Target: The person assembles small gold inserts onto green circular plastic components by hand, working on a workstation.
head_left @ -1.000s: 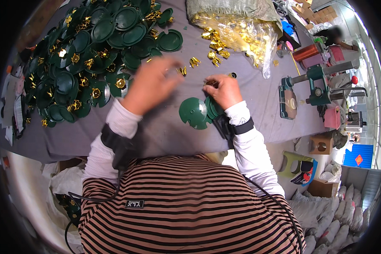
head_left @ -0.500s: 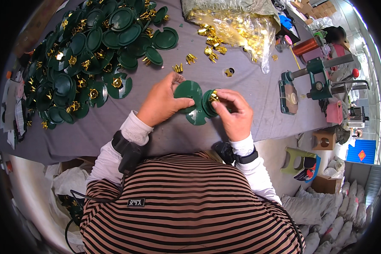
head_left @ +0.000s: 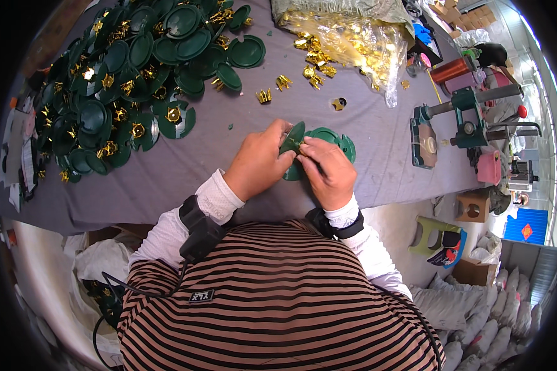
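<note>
My left hand (head_left: 260, 162) is closed on a green plastic disc (head_left: 294, 134), which it holds tilted up on edge. My right hand (head_left: 332, 170) meets it from the right, its fingertips pinching a small gold metal clip (head_left: 302, 146) against the disc; the fingers hide most of the clip. More green notched discs (head_left: 341, 141) lie overlapping on the cloth just beyond and beneath my right hand. A loose gold clip (head_left: 263, 96) stands beyond my left hand, with another pronged one (head_left: 283, 82) close by.
A large heap of green discs with gold clips (head_left: 93, 123) covers the left of the grey cloth table (head_left: 229, 198). At the back, a clear plastic bag (head_left: 353, 43) spills gold clips. On the right stands a green hand press (head_left: 461, 117). A flat gold piece (head_left: 338, 104) lies between.
The disc in my left hand has tipped from flat to on edge. My right hand has moved left with the gold clip, bringing it to that disc. Other discs now show on the cloth.
</note>
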{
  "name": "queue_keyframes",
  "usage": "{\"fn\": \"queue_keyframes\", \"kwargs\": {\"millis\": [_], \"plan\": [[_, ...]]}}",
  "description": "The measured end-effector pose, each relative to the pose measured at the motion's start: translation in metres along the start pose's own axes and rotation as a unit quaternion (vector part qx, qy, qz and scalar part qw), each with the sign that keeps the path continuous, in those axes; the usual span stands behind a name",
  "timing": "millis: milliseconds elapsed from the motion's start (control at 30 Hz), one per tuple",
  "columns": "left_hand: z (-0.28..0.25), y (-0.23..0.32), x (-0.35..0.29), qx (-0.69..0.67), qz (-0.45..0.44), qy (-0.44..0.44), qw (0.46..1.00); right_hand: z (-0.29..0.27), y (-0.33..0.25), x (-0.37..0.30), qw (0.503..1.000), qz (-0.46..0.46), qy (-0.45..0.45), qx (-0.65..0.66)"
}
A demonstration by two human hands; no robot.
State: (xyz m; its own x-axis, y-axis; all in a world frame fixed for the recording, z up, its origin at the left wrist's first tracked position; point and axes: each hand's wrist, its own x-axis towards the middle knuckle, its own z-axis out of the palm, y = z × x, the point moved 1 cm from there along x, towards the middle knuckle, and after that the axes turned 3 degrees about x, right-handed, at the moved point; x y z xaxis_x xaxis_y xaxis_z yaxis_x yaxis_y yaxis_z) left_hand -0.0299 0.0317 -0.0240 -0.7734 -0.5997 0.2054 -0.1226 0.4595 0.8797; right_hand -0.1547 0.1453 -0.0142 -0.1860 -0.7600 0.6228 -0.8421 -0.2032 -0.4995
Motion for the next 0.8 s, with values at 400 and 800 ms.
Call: {"fn": "queue_keyframes", "kwargs": {"millis": [400,800], "plan": [[0.012,-0.001,-0.006,-0.082,-0.058,0.035,0.994,-0.003,-0.003,0.0,0.998,0.032,0.026,0.056],[-0.013,-0.003,-0.005,0.078,0.019,0.039,0.996,0.014,0.0,0.012,0.776,0.453,0.034,0.438]]}}
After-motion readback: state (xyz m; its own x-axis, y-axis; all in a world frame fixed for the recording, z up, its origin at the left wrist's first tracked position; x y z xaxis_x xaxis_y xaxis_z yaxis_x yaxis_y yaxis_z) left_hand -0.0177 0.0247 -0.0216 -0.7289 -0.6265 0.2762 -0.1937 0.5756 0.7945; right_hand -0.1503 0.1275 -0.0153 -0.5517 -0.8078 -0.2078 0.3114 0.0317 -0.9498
